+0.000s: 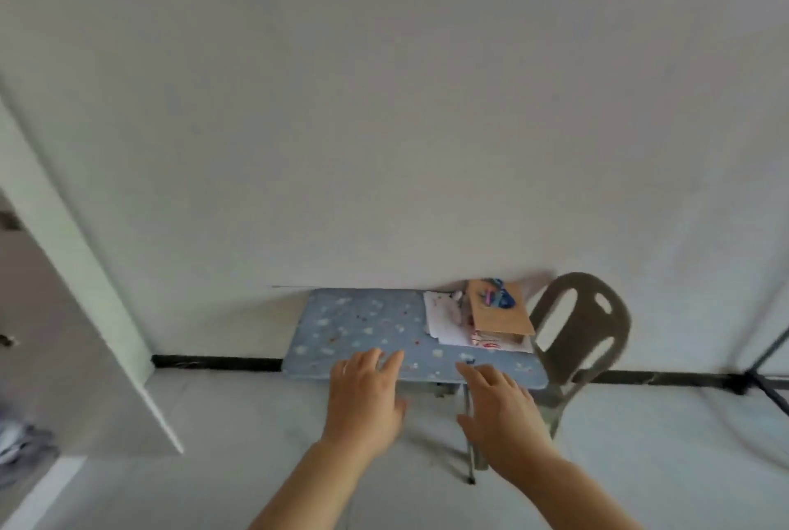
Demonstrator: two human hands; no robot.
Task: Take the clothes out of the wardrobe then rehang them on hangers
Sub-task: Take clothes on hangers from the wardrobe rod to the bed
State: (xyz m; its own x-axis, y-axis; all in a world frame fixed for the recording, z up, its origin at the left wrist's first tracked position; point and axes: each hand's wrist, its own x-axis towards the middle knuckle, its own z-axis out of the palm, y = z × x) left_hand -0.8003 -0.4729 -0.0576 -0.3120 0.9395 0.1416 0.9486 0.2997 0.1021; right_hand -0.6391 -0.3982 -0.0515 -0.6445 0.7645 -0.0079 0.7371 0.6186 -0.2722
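My left hand [366,393] and my right hand [501,405] are both stretched forward, palms down, fingers straight and spread, holding nothing. They hover in front of the near edge of a small blue patterned table [363,324]. At the far left stands a white wardrobe door [81,273], swung open. Below it, at the left edge, a blurred grey-and-white bundle of cloth [21,440] shows inside the wardrobe. No hanger is in view.
Papers [442,318] and a cardboard box [499,311] sit on the table's right end. A grey plastic chair [580,324] stands right of the table. Black tripod legs [764,375] are at the far right. A white wall is ahead, pale floor below.
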